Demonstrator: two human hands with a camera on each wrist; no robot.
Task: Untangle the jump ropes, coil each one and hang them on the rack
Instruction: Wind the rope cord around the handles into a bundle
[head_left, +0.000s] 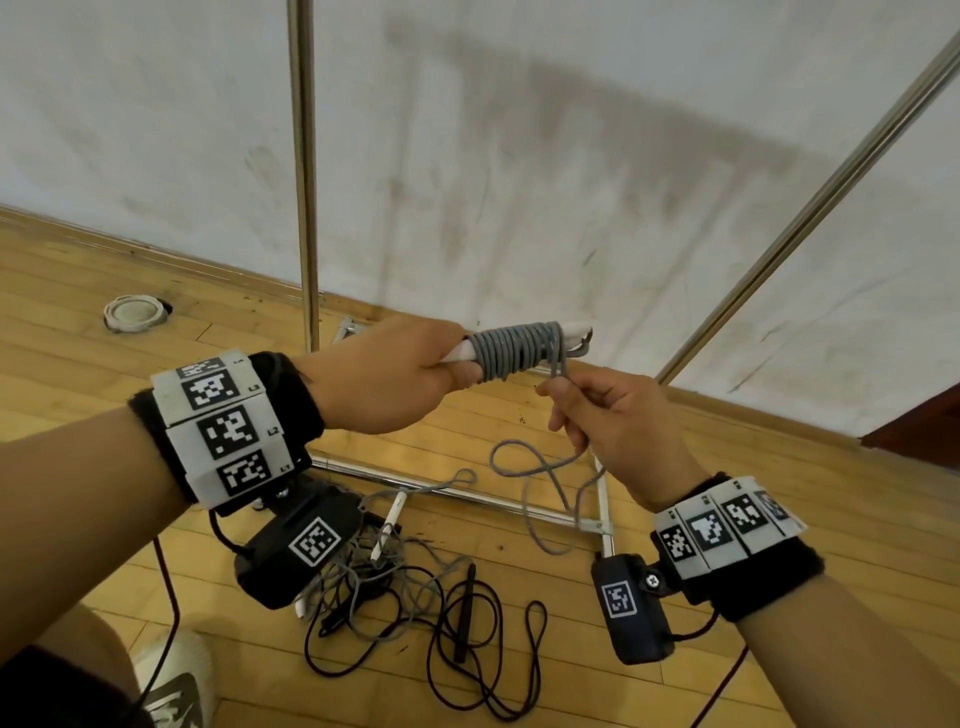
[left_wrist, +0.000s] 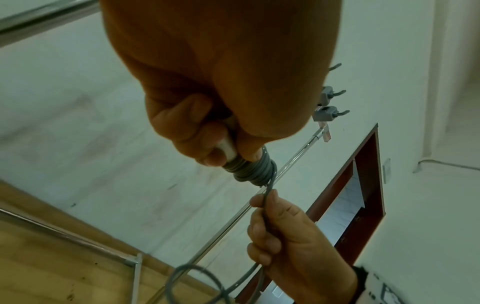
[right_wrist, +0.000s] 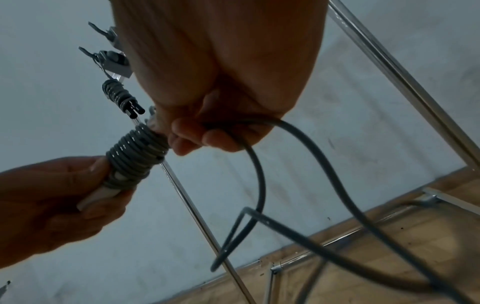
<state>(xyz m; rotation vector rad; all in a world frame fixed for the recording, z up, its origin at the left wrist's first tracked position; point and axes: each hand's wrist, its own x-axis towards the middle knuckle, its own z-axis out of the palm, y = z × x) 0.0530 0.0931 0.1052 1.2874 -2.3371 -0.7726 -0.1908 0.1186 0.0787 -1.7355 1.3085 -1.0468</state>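
You stand over a wooden plank floor (head_left: 78, 322) that meets a scuffed white wall (head_left: 571, 156) across the upper frame. The rack (head_left: 304, 171) rises centre-left, its base rails low at centre; its top is cut off in the head view. Your left hand (head_left: 384, 376) grips white handles (head_left: 569, 330) wound tight with the grey jump rope (head_left: 514, 349). Your right hand (head_left: 618, 423), just lower right, pinches the rope's free tail, which loops down toward the floor. The black jump rope (head_left: 467, 649) lies tangled at bottom centre, partly hidden behind the left wrist camera (head_left: 301, 551). In the right wrist view a coiled rope (right_wrist: 115, 93) hangs on the rack at upper left.
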